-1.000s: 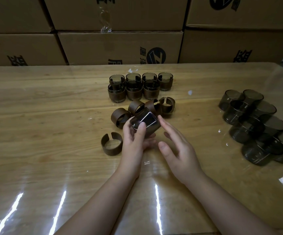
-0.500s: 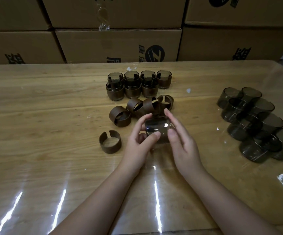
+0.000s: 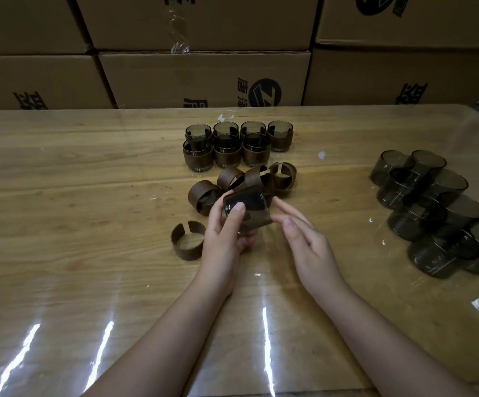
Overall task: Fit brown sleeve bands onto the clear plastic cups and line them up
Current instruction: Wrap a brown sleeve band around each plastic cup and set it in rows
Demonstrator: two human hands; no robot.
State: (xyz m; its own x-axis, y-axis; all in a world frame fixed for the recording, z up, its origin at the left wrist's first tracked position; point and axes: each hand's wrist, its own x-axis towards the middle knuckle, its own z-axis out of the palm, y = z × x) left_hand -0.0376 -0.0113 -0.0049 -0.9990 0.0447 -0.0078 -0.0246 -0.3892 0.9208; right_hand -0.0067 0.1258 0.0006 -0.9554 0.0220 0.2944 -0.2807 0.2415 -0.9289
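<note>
Fingers (image 3: 236, 209) of the left hand (image 3: 224, 239) curl round a clear plastic cup (image 3: 246, 199), thumb pressed on its upper side, and hold it tilted just above the table (image 3: 60, 224), with its mouth turned to the right. A brown sleeve band (image 3: 258, 220) sits round the lower part of this cup. The right hand (image 3: 309, 247) holds nothing: its fingers lie straight and loose, with their tips just beside the cup's right edge, and whether they touch it cannot be told. Behind the held cup lies a heap of loose bands (image 3: 254, 177), some leaning on one another, and one single band (image 3: 188, 239) lies flat to the left of the left hand, its gap turned away from the person. Farther back stand the banded cups (image 3: 228, 151), upright and close together in two rows, four behind and three in front. Well apart to the right is a cluster of bare cups (image 3: 433, 204), packed against one another. Cardboard boxes (image 3: 203, 78) are stacked along the far edge of the table.
</note>
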